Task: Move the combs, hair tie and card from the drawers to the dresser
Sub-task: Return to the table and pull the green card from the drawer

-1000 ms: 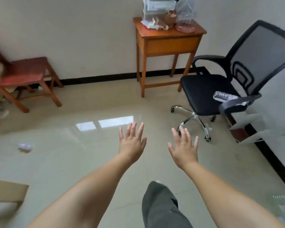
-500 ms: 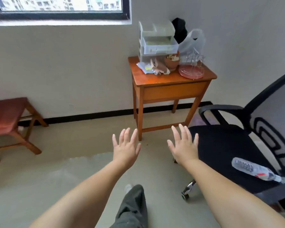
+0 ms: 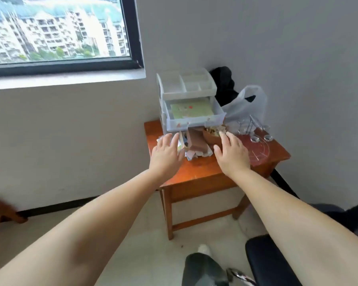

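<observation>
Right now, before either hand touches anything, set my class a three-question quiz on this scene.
1. True or false: the drawer holding the card is pulled open.
2. Is either the left hand or the right hand holding anything?
3. The plastic bag sits: A) right of the drawer unit, B) left of it, C) on the floor.

Key: 1 true; 2 no, both are open and empty above the dresser; 3 A.
</observation>
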A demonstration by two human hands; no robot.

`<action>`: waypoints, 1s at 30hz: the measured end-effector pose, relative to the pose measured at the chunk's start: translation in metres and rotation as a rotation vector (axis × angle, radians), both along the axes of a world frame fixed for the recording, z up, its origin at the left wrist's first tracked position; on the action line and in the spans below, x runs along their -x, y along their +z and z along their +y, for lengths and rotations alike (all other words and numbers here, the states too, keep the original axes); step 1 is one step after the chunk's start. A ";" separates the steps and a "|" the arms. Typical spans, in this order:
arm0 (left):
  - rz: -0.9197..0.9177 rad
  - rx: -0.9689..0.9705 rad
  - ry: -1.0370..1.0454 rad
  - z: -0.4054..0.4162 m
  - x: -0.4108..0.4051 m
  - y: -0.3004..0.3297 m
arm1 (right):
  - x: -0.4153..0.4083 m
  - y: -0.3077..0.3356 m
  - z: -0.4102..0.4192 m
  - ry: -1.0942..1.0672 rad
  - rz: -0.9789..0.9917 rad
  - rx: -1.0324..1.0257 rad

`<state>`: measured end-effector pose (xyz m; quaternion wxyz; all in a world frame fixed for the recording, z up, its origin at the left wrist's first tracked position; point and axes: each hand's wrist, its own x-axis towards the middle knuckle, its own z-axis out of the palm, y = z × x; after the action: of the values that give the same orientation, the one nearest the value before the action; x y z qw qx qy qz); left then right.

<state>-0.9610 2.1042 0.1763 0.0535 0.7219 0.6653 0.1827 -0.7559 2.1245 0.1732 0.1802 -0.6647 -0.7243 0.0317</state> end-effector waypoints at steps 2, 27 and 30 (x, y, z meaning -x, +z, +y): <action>-0.136 -0.033 0.023 0.053 -0.004 0.013 | 0.003 0.013 0.061 0.049 0.125 -0.016; -1.031 0.536 0.576 0.236 -0.027 0.058 | 0.037 0.062 0.260 0.076 0.052 0.679; -1.245 0.488 0.600 0.232 -0.020 0.061 | 0.043 0.062 0.258 0.049 0.006 0.675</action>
<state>-0.9409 2.3361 0.2375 0.5287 0.2386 0.7024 0.4125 -0.7992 2.3830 0.2350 -0.0489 -0.6691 -0.6883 0.2761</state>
